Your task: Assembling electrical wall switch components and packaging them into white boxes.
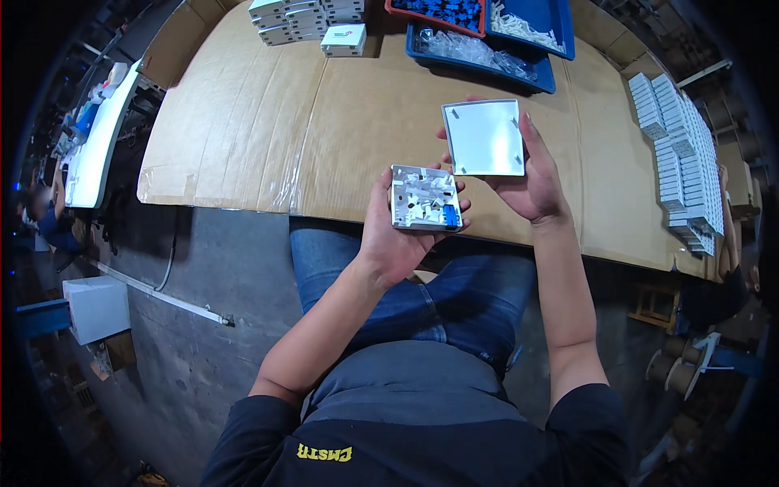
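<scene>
My left hand [395, 245] is closed around a small white square box base [412, 195], its inside facing up. White fittings fill the base, and a blue connector [451, 215] sits at its lower right corner. In my right hand [535, 183] is a white square cover [487, 138], held by its edges with the hollow side toward me and small posts near its corners. The cover is up and to the right of the base. Both parts are over the near edge of the cardboard-topped table [341, 122].
Stacked white boxes [300, 18] stand at the far left, with a single box [344, 39] beside them. Trays of blue connectors [442, 10], clear plastic parts [471, 50] and white pieces [527, 31] lie at the back. Tall stacks of white boxes [680, 154] line the right edge.
</scene>
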Demonstrator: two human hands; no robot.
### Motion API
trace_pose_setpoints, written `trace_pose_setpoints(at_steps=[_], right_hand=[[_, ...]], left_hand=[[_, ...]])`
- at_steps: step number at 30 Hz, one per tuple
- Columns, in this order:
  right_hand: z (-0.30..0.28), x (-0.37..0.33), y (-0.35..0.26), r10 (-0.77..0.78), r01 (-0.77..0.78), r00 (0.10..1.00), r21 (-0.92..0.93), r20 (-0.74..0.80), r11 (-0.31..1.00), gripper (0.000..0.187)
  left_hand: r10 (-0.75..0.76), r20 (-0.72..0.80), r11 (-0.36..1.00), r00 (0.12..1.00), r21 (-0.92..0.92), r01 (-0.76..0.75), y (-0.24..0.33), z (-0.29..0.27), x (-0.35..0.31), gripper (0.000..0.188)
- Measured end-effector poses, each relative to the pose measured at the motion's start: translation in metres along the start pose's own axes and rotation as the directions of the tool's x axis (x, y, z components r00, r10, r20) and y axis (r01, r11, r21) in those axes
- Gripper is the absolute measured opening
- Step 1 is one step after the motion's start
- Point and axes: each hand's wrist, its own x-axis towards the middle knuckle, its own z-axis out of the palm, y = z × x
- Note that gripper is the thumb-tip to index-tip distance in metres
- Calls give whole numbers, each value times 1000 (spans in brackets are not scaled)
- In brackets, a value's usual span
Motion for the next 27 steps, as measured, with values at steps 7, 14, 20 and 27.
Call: trace_pose_setpoints(at_steps=[7, 14, 20, 27], right_hand=[[-3, 1, 6, -16, 14, 996, -31, -93, 999, 74], [-3, 6, 12, -27, 12, 999, -398, -31, 917, 70], [-1, 5, 22, -29, 31, 999, -570, 12, 821, 66], [5, 3, 25, 90, -65, 996, -638, 7, 768, 56]], left_hand=[[13, -31, 1000, 999, 24, -13, 3, 2, -3, 71], [-20, -17, 1000, 1000, 3, 20, -2, 2, -2, 78], [-1, 14, 1000, 1000, 16, 1, -7, -2, 2, 81], [17, 17, 999, 1000, 29, -17, -6, -1, 0, 76]])
